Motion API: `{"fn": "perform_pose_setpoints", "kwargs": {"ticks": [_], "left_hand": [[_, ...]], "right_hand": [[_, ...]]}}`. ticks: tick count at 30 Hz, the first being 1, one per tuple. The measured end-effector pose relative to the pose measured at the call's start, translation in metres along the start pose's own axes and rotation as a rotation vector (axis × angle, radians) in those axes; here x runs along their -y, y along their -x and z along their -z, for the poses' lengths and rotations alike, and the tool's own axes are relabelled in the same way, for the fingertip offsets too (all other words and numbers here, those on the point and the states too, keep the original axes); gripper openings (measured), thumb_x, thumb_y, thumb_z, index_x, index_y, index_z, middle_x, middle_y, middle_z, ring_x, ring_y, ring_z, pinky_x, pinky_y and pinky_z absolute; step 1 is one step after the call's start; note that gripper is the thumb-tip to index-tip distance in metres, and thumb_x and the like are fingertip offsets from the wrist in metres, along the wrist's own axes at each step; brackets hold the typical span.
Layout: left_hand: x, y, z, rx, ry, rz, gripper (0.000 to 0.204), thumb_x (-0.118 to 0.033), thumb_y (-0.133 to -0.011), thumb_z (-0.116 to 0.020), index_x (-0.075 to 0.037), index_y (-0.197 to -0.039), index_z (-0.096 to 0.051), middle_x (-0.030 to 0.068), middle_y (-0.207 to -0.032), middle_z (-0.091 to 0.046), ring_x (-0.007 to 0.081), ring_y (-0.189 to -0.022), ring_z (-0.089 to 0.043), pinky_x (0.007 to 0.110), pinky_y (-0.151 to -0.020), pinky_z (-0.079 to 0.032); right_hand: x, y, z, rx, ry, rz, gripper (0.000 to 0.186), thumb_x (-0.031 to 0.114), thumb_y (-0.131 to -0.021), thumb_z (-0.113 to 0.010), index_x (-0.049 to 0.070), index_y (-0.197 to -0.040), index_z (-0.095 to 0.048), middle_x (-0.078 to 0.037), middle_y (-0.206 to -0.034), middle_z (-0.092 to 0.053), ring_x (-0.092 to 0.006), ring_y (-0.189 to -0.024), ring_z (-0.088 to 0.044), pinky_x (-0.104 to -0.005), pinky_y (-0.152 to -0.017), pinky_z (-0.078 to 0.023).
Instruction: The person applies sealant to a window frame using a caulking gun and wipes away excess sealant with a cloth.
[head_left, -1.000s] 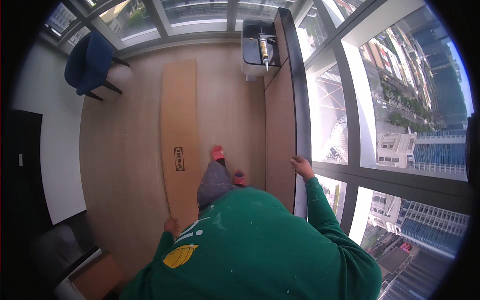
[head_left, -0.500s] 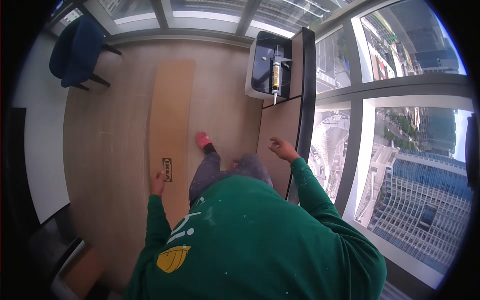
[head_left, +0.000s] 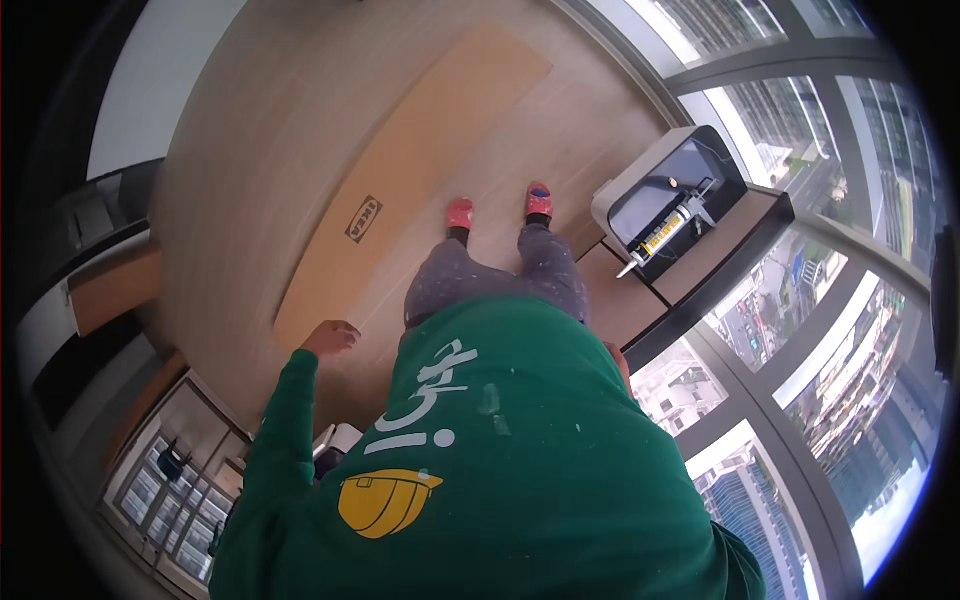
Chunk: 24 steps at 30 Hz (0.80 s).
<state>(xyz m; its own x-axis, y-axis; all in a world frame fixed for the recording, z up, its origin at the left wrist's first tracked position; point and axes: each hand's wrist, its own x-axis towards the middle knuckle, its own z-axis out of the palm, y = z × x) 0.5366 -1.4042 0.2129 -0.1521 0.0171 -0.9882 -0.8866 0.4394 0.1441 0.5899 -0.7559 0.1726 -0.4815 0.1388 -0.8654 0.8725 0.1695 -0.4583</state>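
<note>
My left hand hangs beside my left hip, fingers loosely apart and holding nothing, near the end of a long, flat cardboard package on the floor. Most of my right hand is hidden behind my body at the right hip, beside the dark edge of a pinkish-beige panelled ledge along the windows; what it holds, if anything, cannot be seen. At the ledge's far end, a caulking gun with a white-and-yellow cartridge rests in a dark-lined grey basin.
My feet in red footwear stand between the package and the ledge. At left are a white panel, dark furniture and brown boards. A pale wood-look floor runs between. Tall windows line the right side.
The view has swung round, so the package now slants and the chair has left view. My left hand has lowered beside my hip; my right hand has dropped mostly out of sight.
</note>
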Motion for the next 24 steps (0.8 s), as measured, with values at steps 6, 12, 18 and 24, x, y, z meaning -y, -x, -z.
{"fn": "perform_pose_setpoints", "kwargs": {"ticks": [6, 12, 18, 24], "left_hand": [[0.044, 0.016, -0.199, 0.299, -0.218, 0.003, 0.040, -0.036, -0.085, -0.071, -0.007, -0.113, -0.076, 0.0118, -0.095, -0.075, 0.0221, -0.085, -0.073, 0.038, -0.072, -0.059], [0.025, 0.005, -0.309, -0.066, -0.043, -0.222, 0.040, -0.036, -0.085, -0.067, -0.002, -0.105, -0.073, 0.0267, -0.103, -0.073, 0.0410, -0.097, -0.071, 0.051, -0.084, -0.056], [-0.023, 0.024, -0.296, -0.458, 0.107, -0.225, 0.043, -0.035, -0.088, -0.068, -0.005, -0.120, -0.070, 0.0245, -0.107, -0.072, 0.0425, -0.102, -0.069, 0.052, -0.089, -0.054], [-0.017, -0.010, -0.290, -0.387, 0.205, -0.339, 0.044, -0.030, -0.085, -0.072, -0.006, -0.122, -0.068, 0.0223, -0.112, -0.071, 0.0410, -0.105, -0.068, 0.050, -0.090, -0.054]], "right_hand": [[0.072, -0.007, 0.043, 0.160, 0.225, -0.033, 0.043, 0.002, -0.085, -0.070, -0.002, -0.127, -0.060, -0.007, -0.095, -0.067, -0.0146, -0.084, -0.067, -0.0271, -0.072, -0.054], [0.148, -0.045, 0.057, 0.215, 0.411, 0.017, 0.043, 0.003, -0.085, -0.070, -0.002, -0.127, -0.060, -0.007, -0.095, -0.067, -0.0146, -0.083, -0.067, -0.0273, -0.072, -0.054], [0.203, -0.066, 0.025, 0.314, 0.530, 0.032, 0.042, 0.004, -0.086, -0.070, -0.002, -0.126, -0.060, -0.007, -0.095, -0.067, -0.0147, -0.083, -0.067, -0.0275, -0.071, -0.054], [0.234, -0.081, -0.013, 0.363, 0.639, 0.052, 0.042, 0.005, -0.086, -0.071, -0.001, -0.126, -0.060, -0.007, -0.095, -0.068, -0.0148, -0.082, -0.068, -0.0276, -0.070, -0.054]]}}
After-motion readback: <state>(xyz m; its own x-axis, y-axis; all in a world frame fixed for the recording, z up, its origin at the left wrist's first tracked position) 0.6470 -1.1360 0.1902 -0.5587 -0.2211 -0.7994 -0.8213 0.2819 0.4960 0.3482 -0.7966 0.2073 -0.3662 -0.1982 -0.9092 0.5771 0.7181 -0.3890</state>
